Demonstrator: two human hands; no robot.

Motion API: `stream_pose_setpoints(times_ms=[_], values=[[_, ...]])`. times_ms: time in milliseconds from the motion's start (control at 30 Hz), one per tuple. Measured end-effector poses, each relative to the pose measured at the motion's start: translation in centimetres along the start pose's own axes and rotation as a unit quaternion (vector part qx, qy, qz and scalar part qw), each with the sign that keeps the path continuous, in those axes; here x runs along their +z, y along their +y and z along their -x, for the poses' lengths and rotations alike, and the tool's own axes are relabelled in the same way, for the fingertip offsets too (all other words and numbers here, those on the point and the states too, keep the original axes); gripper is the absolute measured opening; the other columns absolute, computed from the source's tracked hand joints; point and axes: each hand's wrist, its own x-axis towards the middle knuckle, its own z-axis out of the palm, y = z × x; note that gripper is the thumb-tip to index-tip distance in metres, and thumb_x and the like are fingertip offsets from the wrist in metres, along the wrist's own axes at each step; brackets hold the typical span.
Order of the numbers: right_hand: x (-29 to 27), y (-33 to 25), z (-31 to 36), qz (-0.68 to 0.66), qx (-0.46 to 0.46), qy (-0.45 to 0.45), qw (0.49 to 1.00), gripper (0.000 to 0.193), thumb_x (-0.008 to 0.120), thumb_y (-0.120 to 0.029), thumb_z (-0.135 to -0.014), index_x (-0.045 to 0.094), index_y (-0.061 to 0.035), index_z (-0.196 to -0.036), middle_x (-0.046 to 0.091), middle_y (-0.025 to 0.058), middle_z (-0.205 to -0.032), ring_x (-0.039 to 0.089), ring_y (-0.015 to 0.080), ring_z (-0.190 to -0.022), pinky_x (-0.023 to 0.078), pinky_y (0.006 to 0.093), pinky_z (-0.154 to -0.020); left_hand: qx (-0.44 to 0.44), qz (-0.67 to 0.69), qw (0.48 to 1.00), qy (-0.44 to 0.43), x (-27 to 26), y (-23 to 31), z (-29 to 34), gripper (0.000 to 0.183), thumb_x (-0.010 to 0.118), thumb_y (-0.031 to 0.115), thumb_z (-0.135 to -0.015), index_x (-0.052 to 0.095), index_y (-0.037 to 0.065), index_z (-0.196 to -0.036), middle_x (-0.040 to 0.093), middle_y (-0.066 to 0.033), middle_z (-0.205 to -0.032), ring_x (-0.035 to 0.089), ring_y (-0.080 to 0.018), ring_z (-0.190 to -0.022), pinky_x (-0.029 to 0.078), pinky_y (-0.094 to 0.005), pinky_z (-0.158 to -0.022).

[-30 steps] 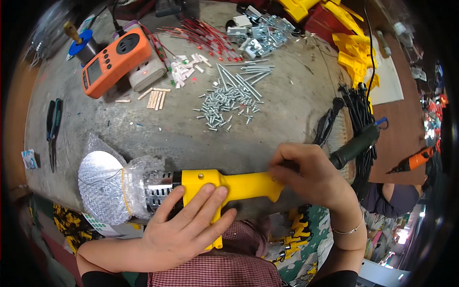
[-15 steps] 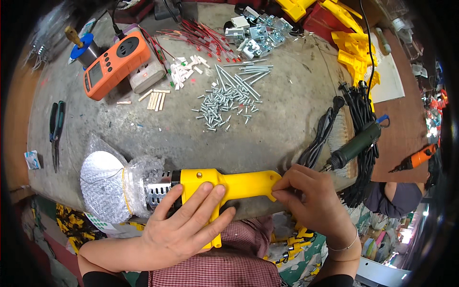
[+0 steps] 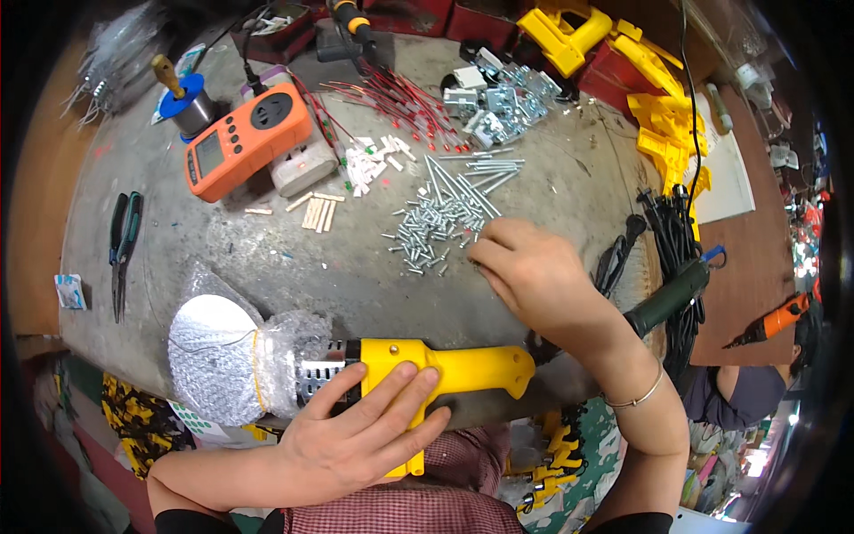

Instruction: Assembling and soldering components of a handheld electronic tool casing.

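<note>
A yellow hot-air gun [image 3: 471, 371] lies on its side along the bench's near edge, its slotted metal barrel running into bubble wrap [image 3: 311, 347]. My left hand [image 3: 342, 440] rests on the yellow housing, fingers stretched out and spread over it. Farther forward, my right hand [image 3: 534, 267] is at the right edge of a heap of small silver screws [image 3: 431, 222]. Its fingertips are pinched together; whatever is between them is hidden. The gun's handle end is free of my right hand, and a screw hole shows near its tip.
Behind the screws lie red-wired parts [image 3: 400, 107] and metal brackets [image 3: 507, 93]. An orange meter [image 3: 245, 138], a solder spool [image 3: 189, 111] and pliers [image 3: 124, 254] are on the left. Black cables [image 3: 676, 294], a dark green screwdriver [image 3: 672, 298] and yellow housings [image 3: 663, 138] occupy the right.
My right hand has left the gun's handle end and moved up and forward to the screws. My left hand stays on the housing. The whole view has shifted slightly.
</note>
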Motion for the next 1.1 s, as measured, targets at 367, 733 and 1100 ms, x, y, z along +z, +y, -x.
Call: stream_pose_setpoints(times_ms=[367, 733, 1100], values=[[-3.1, -3.7, 0.5, -0.235, 0.200, -0.048, 0.950, 0.012, 0.069, -0.003, -0.076, 0.062, -0.0024, -0.086, 0.065, 0.0064, -0.076, 0.064, 0.0168, -0.066, 0.053, 0.0320, -0.061, 0.010, 0.018, 0.999, 0.024, 0.3, -0.5, -0.1, 0.037, 0.056, 0.028, -0.082, 0.067, 0.023, -0.118, 0.061, -0.0071, -0.133, 0.057, -0.0203, -0.122, 0.037, -0.0417, -0.104], [-3.9, -14.2, 5.4, -0.465, 0.317, -0.181, 0.807, 0.012, 0.070, -0.006, -0.086, 0.063, -0.0019, -0.094, 0.066, 0.0035, -0.080, 0.066, 0.0095, -0.073, 0.055, 0.0242, -0.066, 0.055, 0.072, 0.995, -0.043, -1.3, -2.1, -0.5, 0.064, 0.063, 0.032, -0.080, 0.053, 0.009, -0.140, 0.049, -0.0125, -0.145, 0.048, -0.0255, -0.134, 0.037, -0.0431, -0.104], [-3.9, -15.8, 5.0, -0.381, 0.308, -0.164, 0.856, 0.014, 0.071, -0.004, -0.082, 0.062, -0.0004, -0.093, 0.067, 0.0091, -0.080, 0.069, 0.0166, -0.070, 0.055, 0.0279, -0.063, 0.057, 0.063, 0.996, -0.024, -0.8, -2.1, 0.5, 0.060, 0.058, 0.026, -0.084, 0.050, 0.009, -0.142, 0.047, -0.0116, -0.147, 0.046, -0.0224, -0.136, 0.035, -0.0419, -0.108]])
